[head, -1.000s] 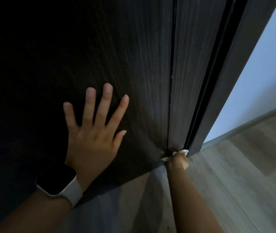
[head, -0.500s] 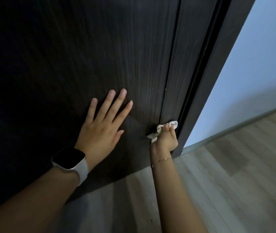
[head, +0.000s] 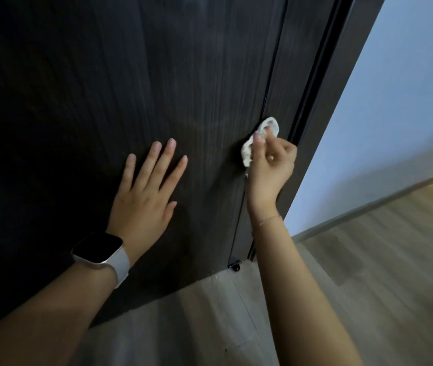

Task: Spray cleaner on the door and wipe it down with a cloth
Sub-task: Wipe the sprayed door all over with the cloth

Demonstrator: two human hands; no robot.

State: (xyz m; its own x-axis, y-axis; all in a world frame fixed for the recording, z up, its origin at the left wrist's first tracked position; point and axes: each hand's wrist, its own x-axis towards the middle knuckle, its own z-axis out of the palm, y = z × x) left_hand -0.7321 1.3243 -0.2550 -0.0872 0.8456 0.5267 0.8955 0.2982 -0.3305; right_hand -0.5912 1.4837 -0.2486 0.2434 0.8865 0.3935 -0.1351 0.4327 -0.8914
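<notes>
A dark wood-grain door (head: 157,75) fills most of the head view. My left hand (head: 146,191) lies flat on its lower part with fingers spread; a watch sits on that wrist. My right hand (head: 270,165) grips a small crumpled white cloth (head: 262,136) and holds it against the door's right edge, beside the narrow vertical gap to the frame (head: 315,101). No spray bottle is in view.
Light wooden floor (head: 368,286) runs below and to the right of the door. A pale wall (head: 408,101) with a skirting board stands right of the frame. A small dark fitting (head: 235,266) sits at the door's bottom corner.
My right hand has carried the cloth up along the door's right edge from floor level. My left hand stayed flat on the door. The view has shifted.
</notes>
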